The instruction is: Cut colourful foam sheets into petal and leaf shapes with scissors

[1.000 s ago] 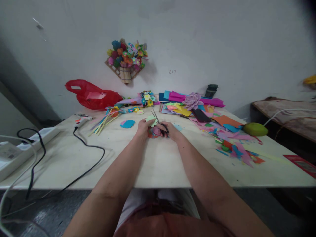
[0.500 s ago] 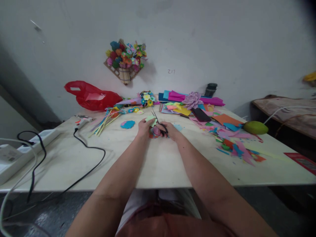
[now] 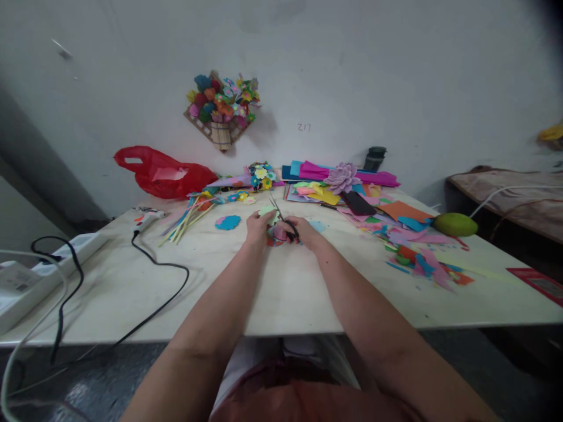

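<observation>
Between the thumb and fingers of my left hand (image 3: 258,225) is a pale green scalloped paper flower (image 3: 266,213). My right hand (image 3: 303,231) is closed round the black handles of a pair of scissors (image 3: 281,213). The blades point up and away, beside the right edge of the green flower. Under both hands lie pink and orange paper pieces (image 3: 277,235), partly hidden by the fingers. A blue scalloped paper shape (image 3: 228,222) with some pink rests on the table left of my left hand. Light blue paper bits (image 3: 317,225) lie just right of my right hand.
On the left are a glue gun (image 3: 148,221) with a black cord, a power strip (image 3: 65,258), paper strips (image 3: 185,221) and a red plastic bag (image 3: 165,174). Coloured scraps (image 3: 428,265), a dark phone-like slab (image 3: 358,203) and a green oval fruit (image 3: 454,224) lie right.
Both hands stay almost in place, still holding the green paper flower and the scissors. The camera view has shifted very slightly.
</observation>
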Tool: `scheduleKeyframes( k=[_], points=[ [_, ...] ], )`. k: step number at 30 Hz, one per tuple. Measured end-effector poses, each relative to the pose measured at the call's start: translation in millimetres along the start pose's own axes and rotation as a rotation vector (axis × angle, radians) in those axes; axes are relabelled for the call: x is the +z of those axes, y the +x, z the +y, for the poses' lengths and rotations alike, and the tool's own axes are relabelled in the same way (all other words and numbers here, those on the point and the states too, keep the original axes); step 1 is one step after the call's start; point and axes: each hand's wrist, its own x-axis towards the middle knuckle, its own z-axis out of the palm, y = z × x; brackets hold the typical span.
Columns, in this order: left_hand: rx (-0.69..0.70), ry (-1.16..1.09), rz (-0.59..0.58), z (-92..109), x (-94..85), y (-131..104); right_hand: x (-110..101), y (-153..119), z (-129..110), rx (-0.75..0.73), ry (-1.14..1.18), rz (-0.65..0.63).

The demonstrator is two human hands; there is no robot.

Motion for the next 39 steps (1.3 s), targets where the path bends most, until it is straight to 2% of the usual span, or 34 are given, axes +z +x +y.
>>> scheduleKeyframes(
  k=[39],
  points=[
    [0.052,-0.010,0.037,-9.9,-3.1,8.7,7.6,-4.0,-10.5,0.033,-0.003,0.037]
  ],
)
